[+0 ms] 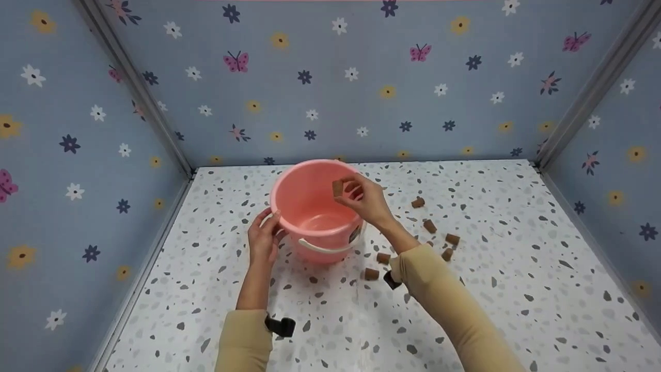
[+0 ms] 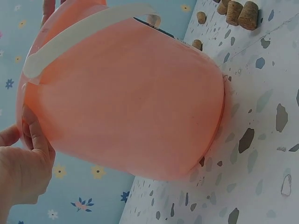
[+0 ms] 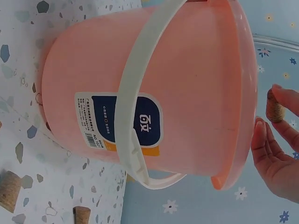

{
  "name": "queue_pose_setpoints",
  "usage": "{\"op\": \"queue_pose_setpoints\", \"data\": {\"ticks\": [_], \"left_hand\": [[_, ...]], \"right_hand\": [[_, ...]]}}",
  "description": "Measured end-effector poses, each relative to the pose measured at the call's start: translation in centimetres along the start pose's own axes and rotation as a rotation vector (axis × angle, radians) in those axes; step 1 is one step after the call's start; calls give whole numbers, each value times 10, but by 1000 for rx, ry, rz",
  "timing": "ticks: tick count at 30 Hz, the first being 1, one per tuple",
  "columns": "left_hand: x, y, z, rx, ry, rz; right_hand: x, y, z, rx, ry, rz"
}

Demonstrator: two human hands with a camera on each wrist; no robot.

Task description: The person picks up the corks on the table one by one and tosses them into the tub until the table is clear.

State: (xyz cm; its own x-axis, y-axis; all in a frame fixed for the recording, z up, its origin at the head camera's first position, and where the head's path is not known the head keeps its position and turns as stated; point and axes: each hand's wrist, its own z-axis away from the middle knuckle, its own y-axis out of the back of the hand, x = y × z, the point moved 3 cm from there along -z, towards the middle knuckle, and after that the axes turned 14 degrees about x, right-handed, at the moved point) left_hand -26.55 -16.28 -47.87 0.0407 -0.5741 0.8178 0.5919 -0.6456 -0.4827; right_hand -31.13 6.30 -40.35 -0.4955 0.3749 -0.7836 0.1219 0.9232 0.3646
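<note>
A pink bucket (image 1: 320,248) with a white handle (image 1: 325,249) stands upright on the speckled surface. My left hand (image 1: 263,238) grips its rim at the left side, and in the left wrist view the fingers (image 2: 35,130) curl under that rim. My right hand (image 1: 367,199) pinches a brown cork (image 1: 337,188) between thumb and fingers, above the right part of the bucket's opening. In the right wrist view this cork (image 3: 274,107) is just beyond the rim. The visible part of the bucket's floor shows no cork.
Several corks lie on the surface right of the bucket, among them one (image 1: 371,274) near its base and one (image 1: 418,202) farther back. A patterned wall (image 1: 361,103) rises behind, with side walls at left and right.
</note>
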Motion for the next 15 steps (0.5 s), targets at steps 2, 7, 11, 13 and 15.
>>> {"op": "queue_pose_setpoints", "data": {"ticks": [2, 7, 11, 13, 15], "left_hand": [[0, 0, 0, 1, 0, -7], [0, 0, -1, 3, 8, -17], [0, 0, -1, 1, 12, -23], [0, 0, 0, 1, 17, -23], [0, 0, 0, 2, 21, -23]], "right_hand": [[1, 0, -2, -12, -22, 14], [4, 1, -2, -23, -64, 13], [4, 4, 0, 5, -50, -29], [2, 6, 2, 19, -35, -56], [0, 8, 5, 30, -17, -80]]}}
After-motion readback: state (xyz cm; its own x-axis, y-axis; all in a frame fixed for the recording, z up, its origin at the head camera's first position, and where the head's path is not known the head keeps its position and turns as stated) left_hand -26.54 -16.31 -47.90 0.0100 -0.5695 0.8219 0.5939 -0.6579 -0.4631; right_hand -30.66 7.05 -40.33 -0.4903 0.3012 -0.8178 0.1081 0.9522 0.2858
